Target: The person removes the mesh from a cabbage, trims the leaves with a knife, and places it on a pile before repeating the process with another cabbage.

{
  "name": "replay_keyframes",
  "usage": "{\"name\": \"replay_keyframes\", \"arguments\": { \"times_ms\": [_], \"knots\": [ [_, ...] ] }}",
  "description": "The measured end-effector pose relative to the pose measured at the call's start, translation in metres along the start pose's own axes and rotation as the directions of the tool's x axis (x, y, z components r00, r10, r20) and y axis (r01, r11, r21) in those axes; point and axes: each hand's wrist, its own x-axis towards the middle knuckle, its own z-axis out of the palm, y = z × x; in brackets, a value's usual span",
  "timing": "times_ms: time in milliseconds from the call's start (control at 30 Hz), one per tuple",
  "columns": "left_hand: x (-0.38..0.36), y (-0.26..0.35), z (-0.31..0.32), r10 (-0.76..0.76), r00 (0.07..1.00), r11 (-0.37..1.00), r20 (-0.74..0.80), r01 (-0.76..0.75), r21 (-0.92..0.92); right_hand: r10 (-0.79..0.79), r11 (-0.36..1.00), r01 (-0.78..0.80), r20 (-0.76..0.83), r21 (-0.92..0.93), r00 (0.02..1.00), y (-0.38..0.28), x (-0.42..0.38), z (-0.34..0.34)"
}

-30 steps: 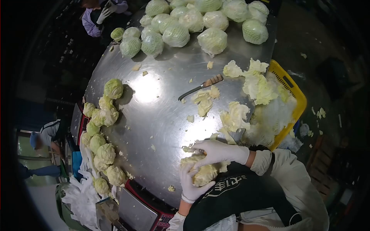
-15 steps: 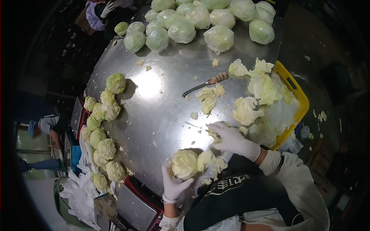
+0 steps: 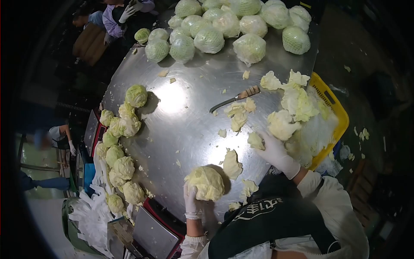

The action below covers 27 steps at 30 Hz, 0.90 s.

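Where left fingers [image 3: 192, 192] hold it, cabbage [image 3: 209, 182] partly covers them

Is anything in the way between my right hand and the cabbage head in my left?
Yes: one loose cabbage leaf lies on the metal table between your right hand and the cabbage head in your left hand. The curved knife is off that line.

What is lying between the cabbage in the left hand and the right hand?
Between the cabbage and right hand lies a loose leaf, in the head view.
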Motion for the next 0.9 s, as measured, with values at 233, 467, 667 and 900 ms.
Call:
{"name": "replay_keyframes", "arguments": {
  "times_ms": [233,467,667,900],
  "knots": [
    [-0.024,-0.017,0.08,-0.118,0.992,0.988,0.036,0.121,-0.092,-0.255,0.963,0.176,0.476,0.206,0.842,-0.094,-0.027,-0.03],
    [-0.011,-0.033,0.061,-0.054,0.989,0.993,0.138,0.04,0.108,-0.127,0.937,-0.083,0.554,0.339,0.823,-0.035,-0.017,-0.015],
    [-0.014,-0.016,0.081,-0.281,0.948,0.927,0.146,0.308,-0.214,0.075,0.995,-0.058,0.208,-0.087,0.975,-0.016,-0.025,-0.056],
    [-0.02,-0.019,0.09,-0.498,0.845,0.766,0.196,0.534,-0.357,-0.308,0.949,0.295,0.509,0.109,0.803,-0.102,-0.045,-0.037]
  ]
}}
